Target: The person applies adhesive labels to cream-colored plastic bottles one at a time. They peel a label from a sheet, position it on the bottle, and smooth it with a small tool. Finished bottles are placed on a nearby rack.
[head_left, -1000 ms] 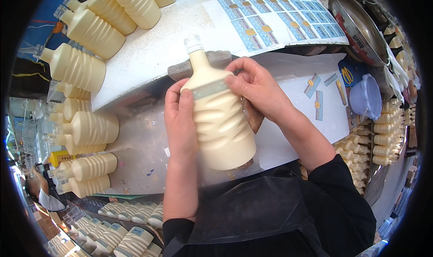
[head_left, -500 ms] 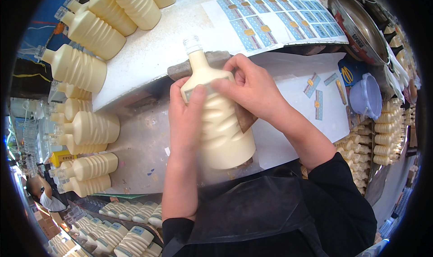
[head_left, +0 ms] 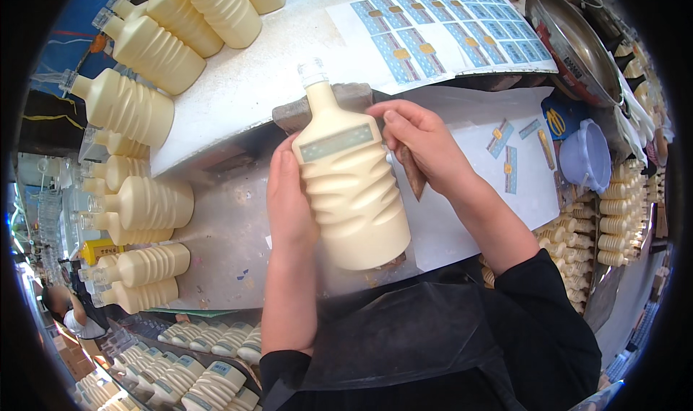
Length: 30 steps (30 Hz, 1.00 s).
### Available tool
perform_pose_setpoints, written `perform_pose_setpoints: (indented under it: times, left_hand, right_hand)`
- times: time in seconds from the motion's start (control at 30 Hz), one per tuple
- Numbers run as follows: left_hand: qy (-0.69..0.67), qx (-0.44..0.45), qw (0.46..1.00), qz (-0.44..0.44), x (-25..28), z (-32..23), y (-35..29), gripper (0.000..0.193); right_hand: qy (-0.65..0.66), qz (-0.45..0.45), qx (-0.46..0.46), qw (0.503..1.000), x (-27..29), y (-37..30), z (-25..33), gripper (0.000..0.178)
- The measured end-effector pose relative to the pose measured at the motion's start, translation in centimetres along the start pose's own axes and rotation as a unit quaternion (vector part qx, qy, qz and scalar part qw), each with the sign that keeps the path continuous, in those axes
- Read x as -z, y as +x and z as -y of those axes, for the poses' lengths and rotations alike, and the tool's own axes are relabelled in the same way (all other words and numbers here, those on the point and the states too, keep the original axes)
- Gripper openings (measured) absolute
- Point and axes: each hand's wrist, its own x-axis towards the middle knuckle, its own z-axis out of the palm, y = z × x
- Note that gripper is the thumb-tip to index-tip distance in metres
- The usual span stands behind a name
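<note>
A cream bottle (head_left: 361,216) with wavy ridges and a clear threaded mouth lies face up on the work surface, its neck over a grey block (head_left: 291,115). A dotted grey-blue label strip (head_left: 336,142) runs across its upper body. My left hand (head_left: 290,191) grips the bottle's left side, thumb up along the edge and fingers hidden beneath. Against the right shoulder is my right hand (head_left: 426,140), its index fingertip close to the bottle. Curled in its other fingers is a flat brown wedge-shaped piece (head_left: 412,174), pointing down.
A sheet of blue labels (head_left: 433,32) lies on the white board beyond. Loose cut labels (head_left: 510,168) are scattered at right, near a lilac bucket (head_left: 585,155) and a metal pan (head_left: 577,39). More cream bottles (head_left: 155,194) line the left; labelled bottles (head_left: 216,386) stand lower left.
My thumbs have come off the label strip, which now shows whole. My right hand has drawn back to the bottle's right edge with the brown piece; my left has slid slightly down the side.
</note>
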Motion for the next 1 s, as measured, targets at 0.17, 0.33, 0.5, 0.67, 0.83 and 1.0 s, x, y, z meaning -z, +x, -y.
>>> perform_pose_setpoints:
  times: [0.17,0.33,0.5,0.67,0.83,1.0]
  left_hand:
    - [0.028,-0.003,0.999,0.028,-0.8,-0.5,-2.1,0.047]
    - [-0.006,-0.001,0.998,0.063,-1.0,-0.6,-2.8,0.053]
    - [-0.052,-0.004,0.995,0.089,-0.8,-0.3,-2.9,0.057]
    - [-0.042,-0.024,0.993,0.108,-0.6,0.0,-3.0,0.060]
    - [0.042,-0.034,0.996,0.072,-1.7,-0.7,-3.7,0.062]
    - [0.134,-0.075,0.987,0.039,-2.5,-1.4,-3.8,0.061]
  right_hand:
    - [0.017,0.029,-0.013,0.999,-0.4,-2.2,0.6,0.036]
    - [-0.051,0.026,0.066,0.996,-1.0,-3.5,0.7,0.038]
    - [-0.195,-0.019,0.168,0.966,-1.0,-4.7,0.7,0.039]
    - [-0.244,-0.058,0.197,0.948,-1.5,-5.6,0.8,0.040]
    - [-0.212,-0.033,0.167,0.962,-0.5,-5.0,0.3,0.040]
    - [-0.109,-0.020,0.099,0.989,-0.4,-4.3,0.0,0.040]
